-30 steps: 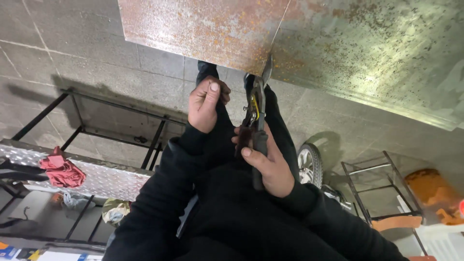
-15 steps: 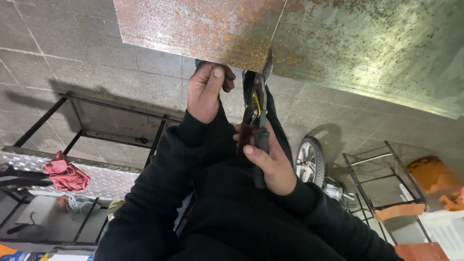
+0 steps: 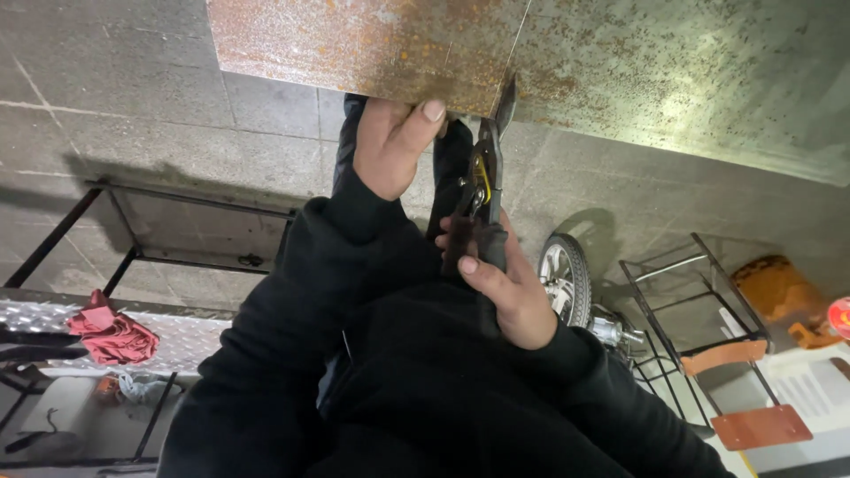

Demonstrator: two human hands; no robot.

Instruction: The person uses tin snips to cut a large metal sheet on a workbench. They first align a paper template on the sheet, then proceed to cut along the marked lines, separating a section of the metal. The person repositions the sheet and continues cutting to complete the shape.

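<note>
Just above the right hand, clamped on snips, left hand pinches the stiff, sharp-edged rusty sheet.

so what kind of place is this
Probably a metal workshop or garage. The right hand works tin snips into a rusty metal sheet that the left hand steadies, over a concrete floor with steel frames and a wheel.
</note>
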